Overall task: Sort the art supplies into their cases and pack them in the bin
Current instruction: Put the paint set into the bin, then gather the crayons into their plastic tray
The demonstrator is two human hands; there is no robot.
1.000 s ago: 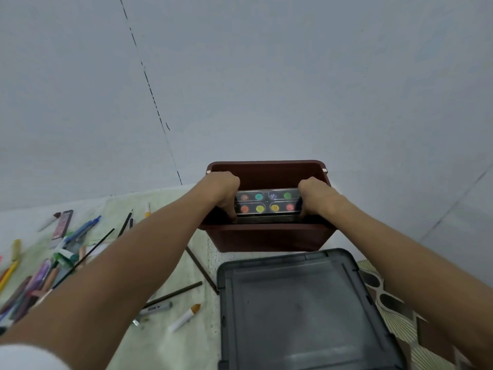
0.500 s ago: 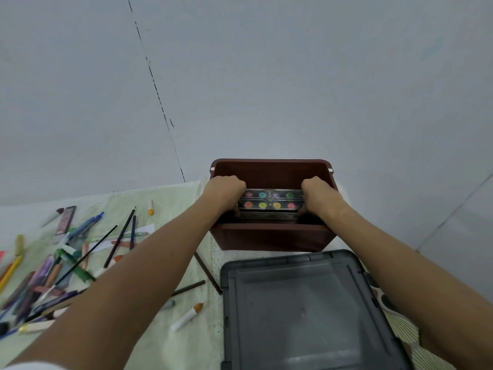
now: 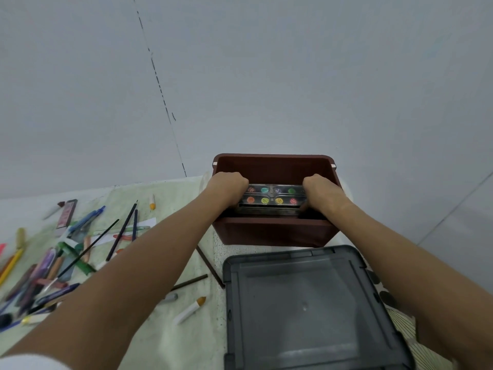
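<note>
inside bin (image 3: 274,231) walls, hands (image 3: 227,189) (image 3: 320,192) gripping paint case (image 3: 271,199) ends

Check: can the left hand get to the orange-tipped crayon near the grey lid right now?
Probably not yet: the left hand grips the paint set inside the bin. Once freed, nothing covers the crayon.

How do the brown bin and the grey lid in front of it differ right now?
The brown bin stands upright and open; the grey lid lies flat, nearer the camera. The bin is opaque, the lid looks translucent. Both hands (left hand, right hand) grip a paint case inside the bin; the lid is untouched. Both rest on the table.
</note>
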